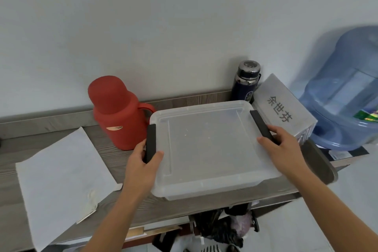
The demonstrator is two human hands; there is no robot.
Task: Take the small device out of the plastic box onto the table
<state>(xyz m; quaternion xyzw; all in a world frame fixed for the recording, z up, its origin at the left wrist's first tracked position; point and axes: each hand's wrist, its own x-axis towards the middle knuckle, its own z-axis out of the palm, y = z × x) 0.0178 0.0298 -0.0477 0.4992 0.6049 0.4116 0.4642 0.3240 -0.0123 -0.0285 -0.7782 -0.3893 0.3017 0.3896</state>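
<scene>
Here, in the head view, a translucent plastic box [206,149] is seen resting on a grey wood-grain table [114,157], its lid still closed. Black latches are fitted at both short sides. The left latch [151,141] is gripped by the left hand [143,163]: the thumb is laid on the lid's top near the corner, and the fingers are curled around the outer side of the latch. The right latch [261,127] is held in the same way by the right hand [284,147], with the thumb pressed on the lid and the fingers wrapped over the latch's outer edge. Both hands are thus closed on the box, one at each end, well apart from each other.

The small device cannot be made out; the lid is frosted and nothing distinct is shown through it.

To the left of the box a red thermos jug [116,112] is stood upright, its handle just beside the box's far left corner. A white sheet of paper [63,172] is spread on the table further left. Behind the box, a dark blue flask [246,80] with a metal cap is placed against the wall. A grey box with printed characters [284,106] lies just beside the right latch, and a blue water jug [345,92] is seen beyond it.
</scene>
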